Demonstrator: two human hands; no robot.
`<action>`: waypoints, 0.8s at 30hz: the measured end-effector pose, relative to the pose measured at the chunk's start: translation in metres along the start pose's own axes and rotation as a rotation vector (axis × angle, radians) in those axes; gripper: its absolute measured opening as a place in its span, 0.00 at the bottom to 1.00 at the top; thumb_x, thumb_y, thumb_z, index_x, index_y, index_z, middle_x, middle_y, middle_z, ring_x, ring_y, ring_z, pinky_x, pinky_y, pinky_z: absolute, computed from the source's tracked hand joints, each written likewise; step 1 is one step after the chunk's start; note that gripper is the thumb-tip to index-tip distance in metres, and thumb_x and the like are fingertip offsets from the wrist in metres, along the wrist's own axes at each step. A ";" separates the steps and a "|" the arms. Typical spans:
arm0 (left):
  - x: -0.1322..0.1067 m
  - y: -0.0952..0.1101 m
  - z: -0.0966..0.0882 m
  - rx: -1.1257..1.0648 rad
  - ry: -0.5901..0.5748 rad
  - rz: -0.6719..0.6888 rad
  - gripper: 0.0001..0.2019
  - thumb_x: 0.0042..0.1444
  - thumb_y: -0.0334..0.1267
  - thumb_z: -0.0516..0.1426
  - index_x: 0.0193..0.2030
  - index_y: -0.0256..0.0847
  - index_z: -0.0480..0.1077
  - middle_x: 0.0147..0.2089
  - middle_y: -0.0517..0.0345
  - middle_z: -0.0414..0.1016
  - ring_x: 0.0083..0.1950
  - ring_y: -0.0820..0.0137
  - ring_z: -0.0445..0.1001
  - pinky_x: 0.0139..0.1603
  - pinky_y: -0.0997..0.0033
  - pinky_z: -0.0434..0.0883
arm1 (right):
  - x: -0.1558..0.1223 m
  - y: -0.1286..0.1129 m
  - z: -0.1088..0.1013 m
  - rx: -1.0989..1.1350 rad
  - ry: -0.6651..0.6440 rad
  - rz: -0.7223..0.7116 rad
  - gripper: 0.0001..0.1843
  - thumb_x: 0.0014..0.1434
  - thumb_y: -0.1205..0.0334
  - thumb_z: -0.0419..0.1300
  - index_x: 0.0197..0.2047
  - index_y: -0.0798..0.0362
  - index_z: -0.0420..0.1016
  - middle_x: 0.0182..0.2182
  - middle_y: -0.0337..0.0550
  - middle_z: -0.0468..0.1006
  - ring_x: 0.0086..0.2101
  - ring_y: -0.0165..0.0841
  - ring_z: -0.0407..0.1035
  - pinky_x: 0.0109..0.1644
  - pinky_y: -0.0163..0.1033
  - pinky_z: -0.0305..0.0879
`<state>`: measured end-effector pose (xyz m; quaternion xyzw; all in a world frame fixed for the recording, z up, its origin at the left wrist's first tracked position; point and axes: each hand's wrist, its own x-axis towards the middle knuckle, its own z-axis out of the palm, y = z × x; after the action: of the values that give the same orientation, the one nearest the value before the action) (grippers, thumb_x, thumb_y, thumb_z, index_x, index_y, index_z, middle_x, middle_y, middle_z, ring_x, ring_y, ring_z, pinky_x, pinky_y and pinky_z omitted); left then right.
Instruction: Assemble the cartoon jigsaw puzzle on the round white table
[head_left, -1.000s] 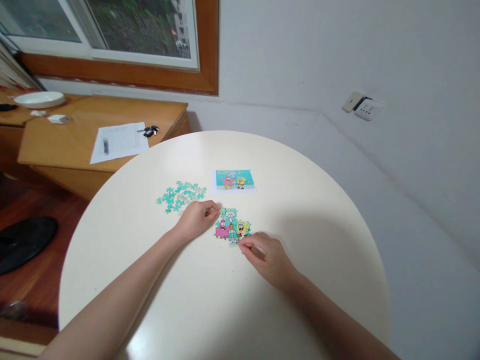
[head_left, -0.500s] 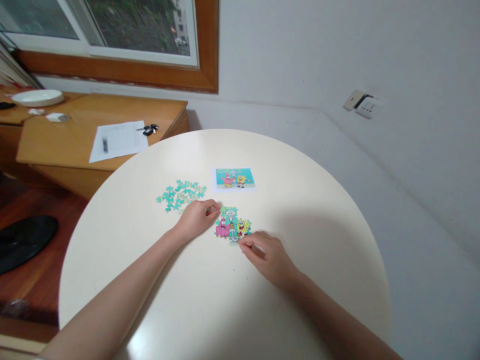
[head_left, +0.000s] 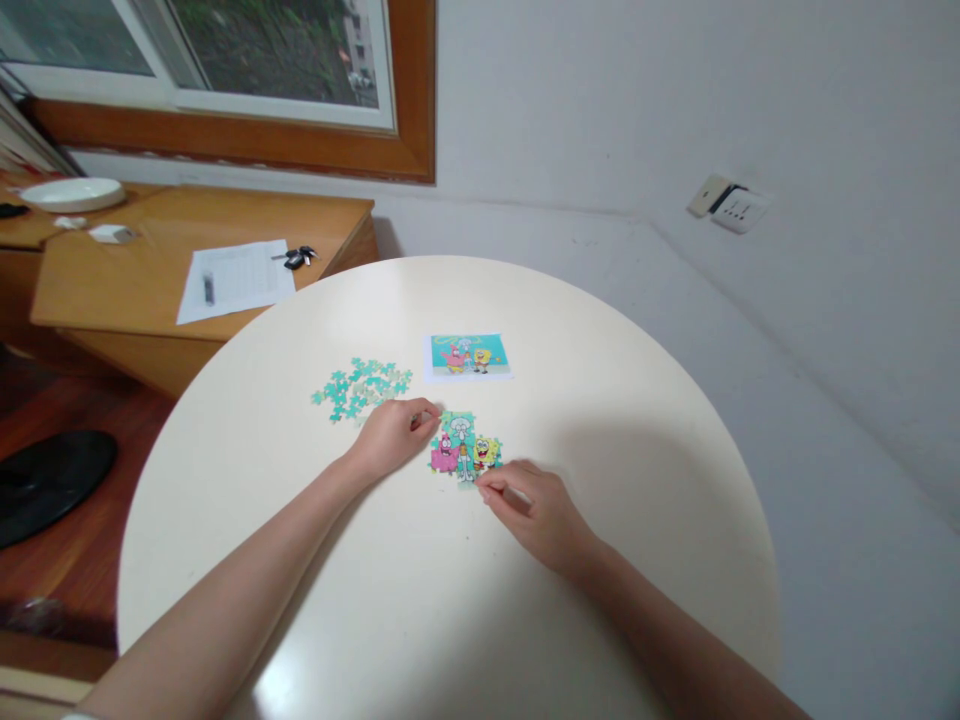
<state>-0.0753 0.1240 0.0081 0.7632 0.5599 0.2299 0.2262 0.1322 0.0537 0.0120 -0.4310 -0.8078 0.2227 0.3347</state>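
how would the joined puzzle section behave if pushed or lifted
The joined puzzle section would likely slide flat rather than tip, lying low on a smooth-looking table. Lifted by one edge, it may sag or split, as its edges look jigsaw-cut.

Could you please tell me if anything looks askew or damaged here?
One thing, perhaps: on the wall at right, the white socket plate looks misaligned with the beige plate, and a dark gap shows between them. Around the partly assembled jigsaw puzzle, nothing stands out.

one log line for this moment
puzzle: partly joined; left hand: near upper left; right hand: near lower right; loose pieces: left of puzzle
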 end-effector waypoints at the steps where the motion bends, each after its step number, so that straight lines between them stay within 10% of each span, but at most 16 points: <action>1: 0.000 0.000 0.000 -0.001 0.001 0.001 0.11 0.52 0.38 0.52 0.34 0.37 0.75 0.20 0.60 0.70 0.21 0.76 0.61 0.27 0.76 0.57 | 0.000 0.000 0.000 -0.001 0.002 -0.001 0.09 0.57 0.66 0.54 0.29 0.51 0.74 0.22 0.38 0.76 0.25 0.29 0.69 0.34 0.34 0.63; 24: -0.001 -0.004 0.001 0.052 -0.004 0.105 0.14 0.52 0.32 0.50 0.37 0.39 0.76 0.29 0.57 0.78 0.25 0.74 0.69 0.28 0.77 0.61 | 0.000 0.000 -0.001 -0.022 0.012 -0.028 0.08 0.56 0.68 0.53 0.29 0.51 0.73 0.22 0.38 0.76 0.25 0.28 0.69 0.33 0.33 0.62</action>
<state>-0.0777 0.1239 0.0051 0.7976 0.5244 0.2254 0.1949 0.1330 0.0539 0.0132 -0.4247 -0.8141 0.2066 0.3379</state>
